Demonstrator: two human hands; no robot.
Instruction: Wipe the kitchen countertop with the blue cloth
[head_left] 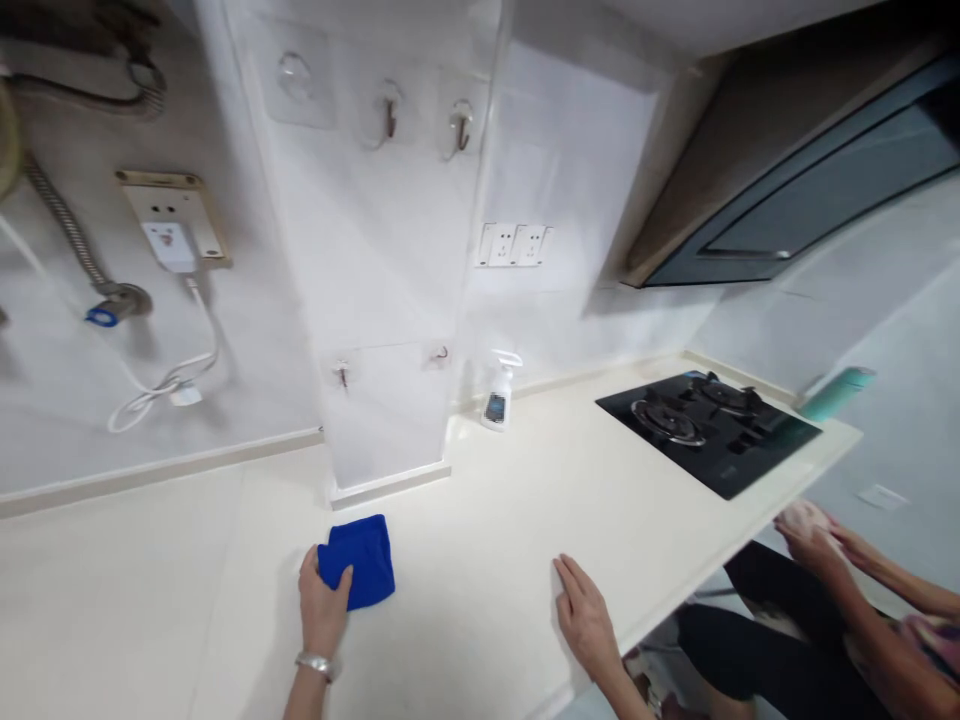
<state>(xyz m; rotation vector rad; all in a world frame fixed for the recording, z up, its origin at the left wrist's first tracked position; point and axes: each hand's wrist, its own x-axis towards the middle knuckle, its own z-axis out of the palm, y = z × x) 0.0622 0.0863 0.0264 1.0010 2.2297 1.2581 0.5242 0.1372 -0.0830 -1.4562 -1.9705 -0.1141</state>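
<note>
Left hand point(324, 598) pinches folded blue cloth point(366, 555) between thumb and fingers; cloth on white countertop point(465, 620), just before wall pillar point(390, 420). Right hand point(586, 618) unclenched, fingers extended, near countertop's front edge.

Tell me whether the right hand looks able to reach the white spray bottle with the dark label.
Probably yes: the right hand appears free on the pale, flat countertop, and nothing visible blocks its way to the white spray bottle, though it would likely need to stretch forward.
</note>
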